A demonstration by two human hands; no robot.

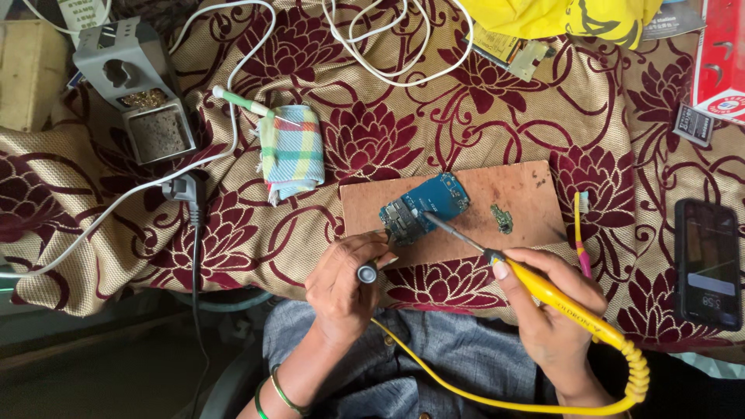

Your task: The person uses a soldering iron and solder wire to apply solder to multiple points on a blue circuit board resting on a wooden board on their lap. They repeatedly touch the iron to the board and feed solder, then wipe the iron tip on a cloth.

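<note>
We see the blue board [425, 206] near the left edge of the wooden slab [528, 194], lying on a slant just above both hands. Our left hand [341, 283] is closer — closed on a dark-capped tool [367, 272] at the board's lower corner. Our right hand [555, 310] grips the yellow iron [559, 299], whose long axis runs up-left to the board — tip touching.

I'd call this a home repair bench — a floral cloth [434, 116] covers it. On it, a wooden board [520, 194] carries a blue circuit board [425, 203]; a soldering-iron stand [136, 85] sits far left of the board — a phone [706, 264] right.
</note>
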